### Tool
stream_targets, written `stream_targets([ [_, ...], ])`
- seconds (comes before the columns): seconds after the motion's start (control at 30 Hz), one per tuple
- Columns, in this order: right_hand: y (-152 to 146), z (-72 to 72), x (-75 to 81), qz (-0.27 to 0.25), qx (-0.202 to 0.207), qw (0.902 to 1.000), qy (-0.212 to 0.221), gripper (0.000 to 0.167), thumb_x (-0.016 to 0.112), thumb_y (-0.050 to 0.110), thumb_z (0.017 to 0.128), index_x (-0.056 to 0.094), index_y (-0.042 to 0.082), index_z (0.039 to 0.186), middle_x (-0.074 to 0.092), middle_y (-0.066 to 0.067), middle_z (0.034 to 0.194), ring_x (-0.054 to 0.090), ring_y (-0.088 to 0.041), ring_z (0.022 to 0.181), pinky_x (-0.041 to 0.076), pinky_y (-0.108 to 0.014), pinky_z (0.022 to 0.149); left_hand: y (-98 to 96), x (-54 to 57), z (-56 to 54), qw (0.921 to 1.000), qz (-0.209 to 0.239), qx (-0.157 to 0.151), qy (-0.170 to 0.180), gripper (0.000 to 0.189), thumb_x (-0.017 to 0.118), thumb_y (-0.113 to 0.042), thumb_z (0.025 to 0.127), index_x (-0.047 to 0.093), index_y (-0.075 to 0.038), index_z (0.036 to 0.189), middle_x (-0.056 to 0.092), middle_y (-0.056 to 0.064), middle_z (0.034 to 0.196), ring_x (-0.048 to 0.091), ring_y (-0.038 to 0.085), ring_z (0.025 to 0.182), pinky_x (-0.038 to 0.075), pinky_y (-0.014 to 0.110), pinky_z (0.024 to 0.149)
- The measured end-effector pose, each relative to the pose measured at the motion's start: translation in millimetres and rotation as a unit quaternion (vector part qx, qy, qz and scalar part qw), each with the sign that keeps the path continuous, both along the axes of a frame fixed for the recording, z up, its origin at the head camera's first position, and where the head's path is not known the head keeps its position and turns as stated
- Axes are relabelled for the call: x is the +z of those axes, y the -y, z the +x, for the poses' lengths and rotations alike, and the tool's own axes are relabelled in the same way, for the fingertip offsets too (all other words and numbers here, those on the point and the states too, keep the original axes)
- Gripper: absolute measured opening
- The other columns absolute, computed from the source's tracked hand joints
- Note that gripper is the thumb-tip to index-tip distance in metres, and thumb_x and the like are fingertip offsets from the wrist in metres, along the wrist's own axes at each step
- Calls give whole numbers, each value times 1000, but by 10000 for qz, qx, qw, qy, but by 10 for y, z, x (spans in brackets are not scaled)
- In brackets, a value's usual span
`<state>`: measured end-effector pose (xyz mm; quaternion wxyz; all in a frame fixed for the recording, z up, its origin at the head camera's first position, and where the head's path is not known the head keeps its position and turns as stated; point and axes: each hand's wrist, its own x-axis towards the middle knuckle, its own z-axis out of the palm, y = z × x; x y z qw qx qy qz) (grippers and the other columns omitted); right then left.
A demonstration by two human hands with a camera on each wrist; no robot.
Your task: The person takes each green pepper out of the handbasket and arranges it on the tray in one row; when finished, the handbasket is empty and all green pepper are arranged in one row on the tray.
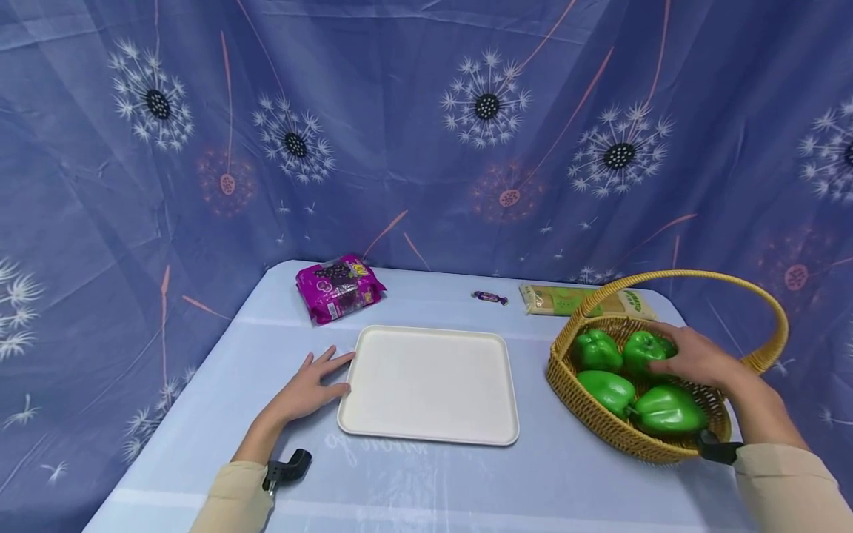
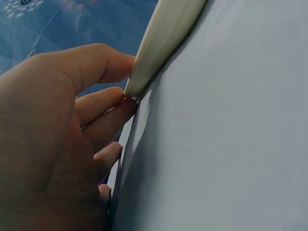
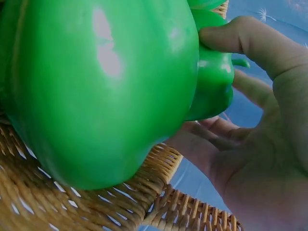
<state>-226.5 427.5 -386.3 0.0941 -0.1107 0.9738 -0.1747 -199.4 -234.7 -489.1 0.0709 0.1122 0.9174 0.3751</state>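
My left hand (image 1: 309,390) lies on the table at the left side of a white rectangular tray (image 1: 429,385). Its thumb and index fingertips touch the tray's rim, and the fingers are extended. Over to the right, a wicker basket (image 1: 574,403) with a tall arched handle holds several shiny green bell peppers. My right hand (image 1: 700,360) reaches into it and grips the bell pepper (image 1: 641,352) at the back right, thumb on the near side. In the right wrist view, a larger green pepper (image 3: 106,86) fills the foreground and partly hides the gripped one.
A purple snack bag (image 1: 338,290) lies behind the tray to the left. A small wrapped candy (image 1: 489,297) is at the back, beside a flat yellow-green package (image 1: 556,300) partly behind the basket handle. A blue dandelion-print curtain (image 1: 400,111) surrounds the table.
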Motion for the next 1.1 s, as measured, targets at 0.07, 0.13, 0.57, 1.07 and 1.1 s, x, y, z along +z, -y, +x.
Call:
stream_targets([
  [0.07, -1, 2, 2, 4, 60, 10000, 63, 87, 76, 35, 79, 34, -1, 146, 35, -44, 128, 46, -52, 105, 48, -51, 69, -5, 5, -5, 10000, -16, -5, -22, 61, 67, -38, 88, 47, -24, 145, 21, 20, 155, -5, 49, 140, 2, 72, 106],
  [0.13, -4, 9, 1, -22, 116, 9999, 96, 86, 77, 33, 79, 34, 0, 146, 37, -43, 126, 47, -48, 102, 46, -46, 67, -10, 11, -8, 10000, -23, -27, -57, 61, 68, -37, 88, 47, -23, 144, 22, 21, 155, -4, 49, 140, 2, 72, 106],
  [0.57, 0, -21, -21, 273, -260, 9990, 226, 91, 65, 59, 83, 33, 2, 146, 31, -42, 137, 34, -66, 114, 41, -70, 78, -18, -17, -31, 10000, -68, 39, -54, 61, 68, -38, 88, 48, -24, 144, 22, 20, 155, -3, 49, 140, 3, 72, 106],
  [1.07, 33, -4, 1, 85, -427, 9989, 160, 94, 72, 49, 80, 31, -7, 143, 33, -41, 134, 36, -62, 114, 43, -68, 79, 6, -48, -27, 9999, -58, 5, -131, 61, 68, -39, 88, 48, -23, 144, 23, 21, 154, -2, 48, 141, 2, 70, 108],
  [1.1, 34, 2, 2, 84, -426, 9989, 151, 93, 72, 49, 80, 32, -7, 143, 33, -41, 134, 36, -62, 114, 42, -68, 79, 7, -51, -27, 9999, -57, 2, -136, 61, 68, -39, 88, 48, -23, 144, 23, 21, 154, -2, 49, 141, 2, 70, 107],
])
